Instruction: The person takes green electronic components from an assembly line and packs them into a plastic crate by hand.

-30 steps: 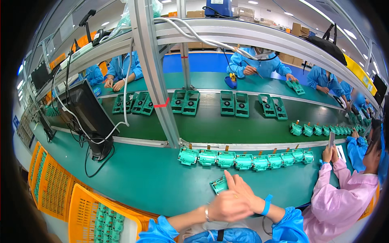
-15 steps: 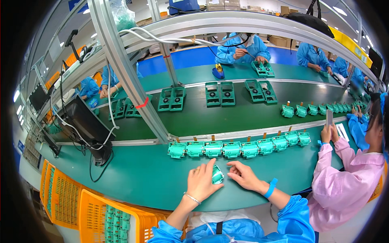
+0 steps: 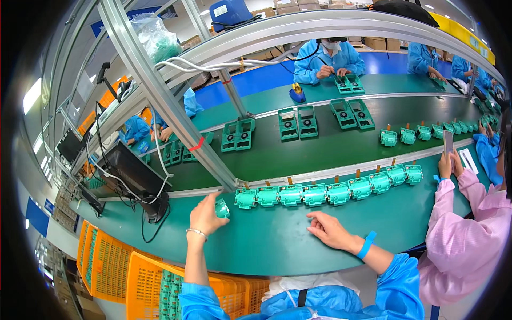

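My left hand (image 3: 207,216) grips a small green plastic housing (image 3: 222,208) at the left end of a row of like pieces. Its fingers cover part of the piece, which is close to the bench surface; whether it touches I cannot tell. Along the bench's far edge stand several green housings (image 3: 314,195) side by side, most with a brown tab sticking up behind. Below the middle of that row hovers my right hand (image 3: 333,231), with a blue band on the wrist. It holds nothing, and its fingers are loosely bent and apart.
A metal frame post (image 3: 154,96) rises beyond my left hand, near a black monitor (image 3: 125,168) with cables. Orange crates (image 3: 144,285) of green parts stand at lower left. On the dark green conveyor (image 3: 256,160) lie more housings. A person in pink (image 3: 458,240) holds a phone at right.
My left hand has carried the green housing leftward from in front of me to the row's left end. The right hand stays near the middle. The whole view has shifted slightly.
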Motion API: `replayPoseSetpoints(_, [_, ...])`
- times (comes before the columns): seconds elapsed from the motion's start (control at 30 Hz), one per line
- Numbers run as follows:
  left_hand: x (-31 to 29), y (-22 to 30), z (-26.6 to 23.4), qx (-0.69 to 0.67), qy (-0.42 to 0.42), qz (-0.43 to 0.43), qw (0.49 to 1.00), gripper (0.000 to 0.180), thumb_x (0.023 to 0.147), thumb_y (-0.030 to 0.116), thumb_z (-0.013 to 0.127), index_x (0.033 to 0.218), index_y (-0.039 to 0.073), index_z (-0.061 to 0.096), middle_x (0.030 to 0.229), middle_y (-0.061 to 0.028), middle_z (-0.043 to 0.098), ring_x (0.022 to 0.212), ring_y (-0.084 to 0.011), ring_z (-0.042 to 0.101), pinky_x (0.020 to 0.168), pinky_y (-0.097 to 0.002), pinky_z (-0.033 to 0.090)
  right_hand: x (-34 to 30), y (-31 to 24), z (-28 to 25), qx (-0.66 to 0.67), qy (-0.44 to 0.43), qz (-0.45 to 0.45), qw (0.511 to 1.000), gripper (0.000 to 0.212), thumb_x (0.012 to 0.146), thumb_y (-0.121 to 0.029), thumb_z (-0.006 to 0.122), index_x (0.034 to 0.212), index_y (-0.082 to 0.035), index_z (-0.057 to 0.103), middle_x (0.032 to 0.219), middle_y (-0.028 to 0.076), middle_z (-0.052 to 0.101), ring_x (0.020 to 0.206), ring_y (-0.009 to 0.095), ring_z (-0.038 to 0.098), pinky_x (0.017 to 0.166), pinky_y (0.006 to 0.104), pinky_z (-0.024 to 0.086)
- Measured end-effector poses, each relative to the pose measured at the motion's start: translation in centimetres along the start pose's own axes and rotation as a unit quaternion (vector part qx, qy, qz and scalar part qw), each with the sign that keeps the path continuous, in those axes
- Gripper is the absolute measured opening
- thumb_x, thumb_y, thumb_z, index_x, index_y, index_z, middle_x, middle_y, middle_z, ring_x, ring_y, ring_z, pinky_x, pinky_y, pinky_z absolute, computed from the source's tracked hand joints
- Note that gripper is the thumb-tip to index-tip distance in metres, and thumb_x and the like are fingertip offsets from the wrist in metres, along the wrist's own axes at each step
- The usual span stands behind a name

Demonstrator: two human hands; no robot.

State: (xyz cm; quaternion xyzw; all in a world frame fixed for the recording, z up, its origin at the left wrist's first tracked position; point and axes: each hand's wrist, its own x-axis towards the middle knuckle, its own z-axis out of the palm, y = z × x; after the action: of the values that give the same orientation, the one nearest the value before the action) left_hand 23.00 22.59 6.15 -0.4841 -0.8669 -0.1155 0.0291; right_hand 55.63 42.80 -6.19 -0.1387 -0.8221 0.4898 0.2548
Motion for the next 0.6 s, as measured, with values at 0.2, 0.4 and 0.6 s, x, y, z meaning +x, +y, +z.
replayPoseSetpoints(0.2, [1.8, -4.2, 5.0, -0.074, 0.004, 0.082, 0.994, 0.082, 0.065, 0.012, 0.089, 0.140, 0.014, 0.054, 0.132, -0.0142, 0.065, 0.126, -0.0350, 0.060, 0.105, -0.0440, 0.051, 0.1, -0.3, 0.2, -0.027, -0.008, -0.018, 0.999, 0.038, 0.098, -0.011, 0.071, 0.131, 0.001, 0.057, 0.089, 0.009, 0.064, 0.075, 0.019, 0.061, 0.069, 0.0327, 0.053])
replayPoseSetpoints(0.4, [2.7, -2.8, 6.3, -0.088, 0.048, 0.124, 0.987, 0.086, 0.066, 0.017, 0.092, 0.143, 0.015, 0.054, 0.138, -0.0135, 0.057, 0.131, -0.0376, 0.053, 0.109, -0.0455, 0.048, -0.1, -0.2, 0.0, -0.037, -0.002, -0.019, 0.999, 0.037, 0.097, -0.011, 0.071, 0.130, 0.001, 0.058, 0.089, 0.009, 0.064, 0.075, 0.019, 0.062, 0.069, 0.0334, 0.053])
replayPoseSetpoints(0.6, [3.8, 1.0, 7.7, -0.023, 0.140, 0.215, 0.966, 0.094, 0.062, 0.038, 0.095, 0.145, 0.018, 0.055, 0.138, -0.0131, 0.053, 0.126, -0.0369, 0.053, 0.107, -0.0480, 0.046, 0.0, -0.2, 0.0, -0.045, 0.001, -0.035, 0.998, 0.037, 0.097, -0.011, 0.071, 0.129, 0.001, 0.058, 0.089, 0.010, 0.064, 0.075, 0.021, 0.063, 0.069, 0.0342, 0.053])
